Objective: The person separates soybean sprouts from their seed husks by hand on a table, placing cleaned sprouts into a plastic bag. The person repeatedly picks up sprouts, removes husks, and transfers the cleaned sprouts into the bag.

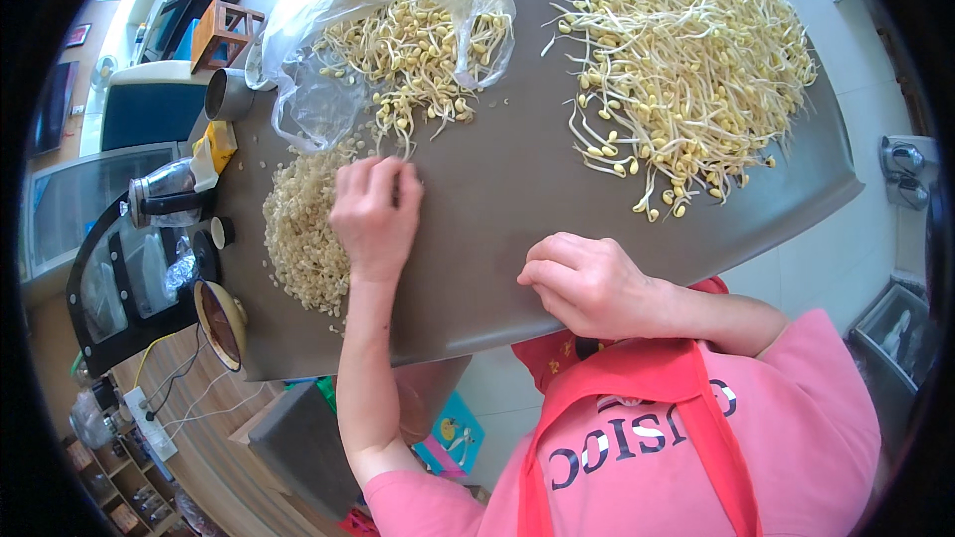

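My left hand (378,210) is over the brown tabletop (477,239), at the right edge of a heap of small pale pieces that look like bean hulls (302,231). Its fingers curl down and blur slightly; a sprout reaches close to them, but whether they grip it is hidden. Beyond lies a clear plastic bag (321,97), its mouth towards me, with soybean sprouts (418,52) spilling out. My right hand (589,285) hovers by the near table edge, fingers curled together, nothing visible in them. A large pile of soybean sprouts (686,67) spreads across the far right.
Along the left table edge stand a metal cup (229,95), a yellow packet (218,145), a glass jug with a black handle (171,195) and a brown-and-cream bowl (221,321). A power strip (149,424) with cables lies on a wooden surface lower left.
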A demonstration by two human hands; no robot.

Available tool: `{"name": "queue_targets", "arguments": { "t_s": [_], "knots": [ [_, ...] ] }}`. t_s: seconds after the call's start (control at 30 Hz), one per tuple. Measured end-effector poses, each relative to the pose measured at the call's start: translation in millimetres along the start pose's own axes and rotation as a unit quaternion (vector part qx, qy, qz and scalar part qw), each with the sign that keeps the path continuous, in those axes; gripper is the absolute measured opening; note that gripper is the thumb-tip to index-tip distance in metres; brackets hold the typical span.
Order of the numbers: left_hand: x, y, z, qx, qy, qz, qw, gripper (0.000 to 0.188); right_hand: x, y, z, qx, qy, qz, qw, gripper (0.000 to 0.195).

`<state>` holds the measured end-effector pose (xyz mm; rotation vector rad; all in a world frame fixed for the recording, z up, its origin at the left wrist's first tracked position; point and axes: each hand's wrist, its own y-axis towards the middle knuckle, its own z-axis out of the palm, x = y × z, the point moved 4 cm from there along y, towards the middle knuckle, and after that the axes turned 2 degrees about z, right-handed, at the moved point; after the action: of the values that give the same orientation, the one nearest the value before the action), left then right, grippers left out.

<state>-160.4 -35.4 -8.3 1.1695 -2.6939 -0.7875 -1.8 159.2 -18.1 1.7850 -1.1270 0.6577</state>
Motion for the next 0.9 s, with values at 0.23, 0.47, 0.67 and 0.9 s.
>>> {"name": "queue_targets", "arguments": {
  "t_s": [0.23,0.47,0.67,0.9],
  "knots": [
    [33.4,39.3,10.5,0.017,-0.084,-0.089,0.992,0.026,-1.1,2.2,2.4,0.003,0.003,0.014,1.0,0.016],
    [-24.7,33.5,-3.3,0.16,-0.274,-0.125,0.94,0.017,-4.4,4.3,-3.9,-0.017,0.064,0.034,0.997,0.015],
    [-33.3,-25.1,-38.8,0.012,-0.283,-0.26,0.923,0.014,-3.6,2.4,-3.6,-0.014,0.057,0.026,0.998,0.016],
    [-53.8,-18.1,-34.6,0.022,-0.257,-0.203,0.945,0.019,-2.9,-0.7,-15.1,-0.054,-0.003,0.029,0.998,0.017]
  ]
}}
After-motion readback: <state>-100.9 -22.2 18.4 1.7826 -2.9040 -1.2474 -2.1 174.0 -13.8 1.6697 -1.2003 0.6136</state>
